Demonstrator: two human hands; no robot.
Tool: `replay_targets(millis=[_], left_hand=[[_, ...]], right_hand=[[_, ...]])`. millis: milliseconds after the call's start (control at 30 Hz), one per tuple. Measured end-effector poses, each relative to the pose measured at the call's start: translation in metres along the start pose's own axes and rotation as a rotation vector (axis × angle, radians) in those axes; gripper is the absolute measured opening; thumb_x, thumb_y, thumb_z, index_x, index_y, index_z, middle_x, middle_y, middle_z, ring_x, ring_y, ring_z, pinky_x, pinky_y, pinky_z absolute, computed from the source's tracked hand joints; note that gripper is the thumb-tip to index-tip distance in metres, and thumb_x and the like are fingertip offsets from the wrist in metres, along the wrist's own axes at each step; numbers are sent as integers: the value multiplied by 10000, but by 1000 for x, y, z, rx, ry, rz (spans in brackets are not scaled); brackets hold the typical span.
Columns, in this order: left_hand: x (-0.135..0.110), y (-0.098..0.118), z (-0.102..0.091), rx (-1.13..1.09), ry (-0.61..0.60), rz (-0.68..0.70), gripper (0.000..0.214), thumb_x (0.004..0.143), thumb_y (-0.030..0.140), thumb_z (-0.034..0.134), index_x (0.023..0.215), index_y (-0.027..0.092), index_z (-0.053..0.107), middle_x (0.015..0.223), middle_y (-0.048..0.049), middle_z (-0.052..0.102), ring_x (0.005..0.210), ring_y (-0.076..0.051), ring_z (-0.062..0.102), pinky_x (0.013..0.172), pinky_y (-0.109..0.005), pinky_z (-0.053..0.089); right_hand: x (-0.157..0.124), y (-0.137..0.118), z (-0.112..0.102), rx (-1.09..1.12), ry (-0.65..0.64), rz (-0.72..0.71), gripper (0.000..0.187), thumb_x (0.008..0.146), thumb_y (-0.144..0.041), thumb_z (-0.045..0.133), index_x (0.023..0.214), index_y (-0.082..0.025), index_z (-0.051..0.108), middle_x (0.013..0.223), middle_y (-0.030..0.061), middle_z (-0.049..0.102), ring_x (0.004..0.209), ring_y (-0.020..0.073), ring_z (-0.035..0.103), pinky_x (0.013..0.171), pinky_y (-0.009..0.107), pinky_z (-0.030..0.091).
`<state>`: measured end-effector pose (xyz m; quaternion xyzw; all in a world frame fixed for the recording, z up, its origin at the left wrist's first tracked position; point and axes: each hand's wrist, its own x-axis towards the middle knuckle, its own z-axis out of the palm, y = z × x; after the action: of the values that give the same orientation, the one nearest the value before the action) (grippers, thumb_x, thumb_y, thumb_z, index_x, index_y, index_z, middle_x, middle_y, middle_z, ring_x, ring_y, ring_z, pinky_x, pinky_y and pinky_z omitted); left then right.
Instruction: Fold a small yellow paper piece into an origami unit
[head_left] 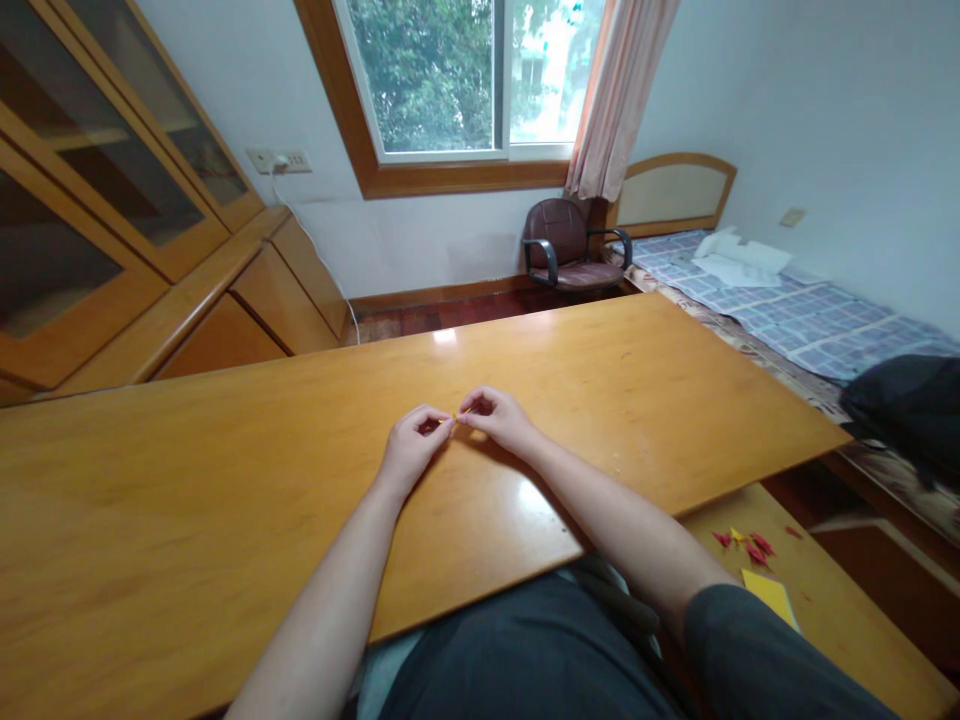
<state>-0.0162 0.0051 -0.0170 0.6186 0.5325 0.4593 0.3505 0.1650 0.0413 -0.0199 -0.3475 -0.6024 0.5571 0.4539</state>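
Over the middle of the wooden table (225,480), my left hand (412,445) and my right hand (499,415) meet at the fingertips. Between them is a tiny piece of folded yellow paper (454,417), mostly hidden by the fingers. The left thumb and index finger pinch its left end. On the right end, the other thumb and index finger are closed as well. Its exact folded shape is too small to make out.
At lower right, a lower wooden surface (847,620) bears small red folded paper pieces (760,547), a yellow one (737,535) and yellow paper sheets (770,597). Beyond the table stand a brown armchair (559,240), a bed (810,310) with a black bag (911,405), and a cabinet (202,300).
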Motion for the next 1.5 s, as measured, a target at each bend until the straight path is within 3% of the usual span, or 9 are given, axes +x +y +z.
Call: replay_targets(millis=[133, 300, 500, 667, 1133, 1500], left_hand=[[-1, 2, -1, 73, 35, 75, 208, 770, 387, 695, 746, 180, 681, 735, -30, 667, 677, -154, 600, 643, -250, 459], [-3, 11, -3, 183, 56, 211, 166, 831, 346, 635, 776, 194, 672, 765, -32, 647, 714, -155, 589, 672, -261, 462], [-7, 17, -5, 231, 89, 294, 145, 851, 337, 629, 823, 208, 690, 807, -39, 658, 760, -164, 603, 721, -268, 484], [-8, 17, -6, 215, 89, 334, 136, 851, 326, 634, 849, 216, 715, 847, -52, 678, 795, -174, 622, 753, -281, 504], [-9, 19, -4, 103, 74, 264, 162, 839, 354, 650, 898, 217, 714, 950, -61, 714, 903, -189, 655, 857, -310, 524], [-8, 17, 0, 39, 103, 224, 156, 834, 346, 660, 866, 194, 678, 906, -55, 688, 866, -181, 651, 832, -306, 524]], right_hand=[[-1, 0, 1, -47, 9, -42, 265, 705, -347, 756, 836, -169, 610, 769, -4, 642, 717, 124, 587, 689, 255, 469], [-1, 0, -1, -142, 3, -140, 290, 776, -336, 711, 1026, -196, 663, 896, 30, 688, 830, 152, 637, 801, 299, 500], [-2, -5, -5, -371, 10, -289, 150, 808, -343, 716, 838, -198, 737, 819, 41, 675, 774, 159, 599, 731, 285, 476], [-4, -6, -3, -350, 0, -249, 141, 823, -324, 691, 862, -200, 746, 839, 40, 726, 775, 166, 645, 749, 288, 492], [-6, -9, -2, -301, 9, -259, 141, 813, -322, 697, 843, -194, 748, 841, 47, 733, 785, 170, 661, 760, 287, 504], [-5, -6, 3, 33, -58, -13, 289, 754, -417, 736, 848, -147, 692, 768, 33, 708, 725, 147, 652, 735, 285, 515]])
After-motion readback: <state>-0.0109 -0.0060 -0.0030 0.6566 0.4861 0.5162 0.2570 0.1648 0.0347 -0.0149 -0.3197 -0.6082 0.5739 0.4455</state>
